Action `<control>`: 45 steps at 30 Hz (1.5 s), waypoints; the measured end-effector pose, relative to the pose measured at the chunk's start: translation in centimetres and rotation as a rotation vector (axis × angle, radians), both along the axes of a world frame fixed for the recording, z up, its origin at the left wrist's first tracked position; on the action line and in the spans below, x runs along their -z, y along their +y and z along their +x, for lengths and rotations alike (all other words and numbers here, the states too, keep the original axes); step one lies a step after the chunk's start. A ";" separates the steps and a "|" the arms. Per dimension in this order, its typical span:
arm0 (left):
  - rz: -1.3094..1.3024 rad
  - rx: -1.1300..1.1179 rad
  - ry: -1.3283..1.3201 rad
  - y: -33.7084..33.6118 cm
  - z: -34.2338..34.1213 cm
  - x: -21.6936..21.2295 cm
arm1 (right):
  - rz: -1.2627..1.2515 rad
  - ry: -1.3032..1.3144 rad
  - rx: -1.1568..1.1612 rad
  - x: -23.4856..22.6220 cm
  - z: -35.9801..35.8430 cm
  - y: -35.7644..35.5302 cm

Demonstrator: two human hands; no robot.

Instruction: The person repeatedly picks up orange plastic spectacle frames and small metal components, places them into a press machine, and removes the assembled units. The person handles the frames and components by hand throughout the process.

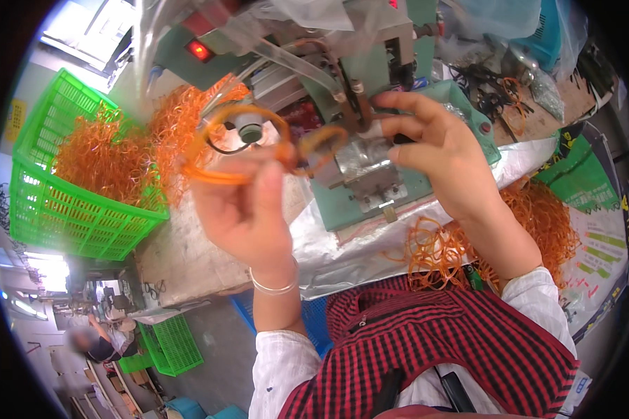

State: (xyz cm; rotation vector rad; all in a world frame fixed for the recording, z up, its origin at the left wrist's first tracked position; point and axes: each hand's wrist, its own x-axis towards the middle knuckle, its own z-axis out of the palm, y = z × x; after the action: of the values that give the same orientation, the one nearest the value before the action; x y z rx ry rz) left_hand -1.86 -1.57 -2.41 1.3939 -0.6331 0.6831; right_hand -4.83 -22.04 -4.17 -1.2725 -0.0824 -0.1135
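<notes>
I have the left hand (243,213) pinching a looped, translucent orange plastic cord (220,178) left of centre, its length running rightward toward the right hand (444,146), whose grip I cannot tell.

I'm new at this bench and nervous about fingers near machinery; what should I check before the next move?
1. Orange loop secured: ok, pinched in the left hand.
2. Right hand clear of the green machine: not ok, its fingers are at the metal parts in the middle.
3. Right fingertips gripping something: cannot tell, the contact is too small to make out.
4. Red light lit: ok, glowing.
5. Green basket stocked: ok, heaped with orange strands.
</notes>
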 end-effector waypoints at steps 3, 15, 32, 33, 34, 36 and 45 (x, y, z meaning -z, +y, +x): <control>0.239 0.076 -0.156 -0.4 -1.2 3.9 | -0.436 -0.197 0.086 0.9 -1.0 -1.4; 0.611 -0.031 -0.633 -3.7 -0.6 5.8 | -0.805 -0.098 0.656 9.8 -1.2 -12.1; 0.696 -0.718 0.038 9.7 1.0 7.9 | -0.976 -0.011 0.631 11.0 -3.0 -10.4; 0.798 -0.742 0.107 12.2 2.3 8.4 | -0.936 -0.030 0.627 10.5 -2.4 -10.3; 0.917 -0.819 0.179 13.9 2.6 9.3 | -0.917 -0.015 0.614 10.2 -2.0 -10.1; 1.151 -0.949 0.327 16.1 3.6 12.2 | -0.884 0.030 0.605 10.0 -1.9 -9.4; 1.055 -0.623 0.578 18.6 10.0 10.9 | -0.773 -0.031 0.572 9.6 -1.2 -8.8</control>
State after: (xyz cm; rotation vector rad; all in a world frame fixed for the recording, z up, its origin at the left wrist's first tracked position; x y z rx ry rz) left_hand 8.10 17.07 -13.31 2.7005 -0.0274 0.3522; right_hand -6.04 -30.81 -13.77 -2.0402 0.2384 -0.6406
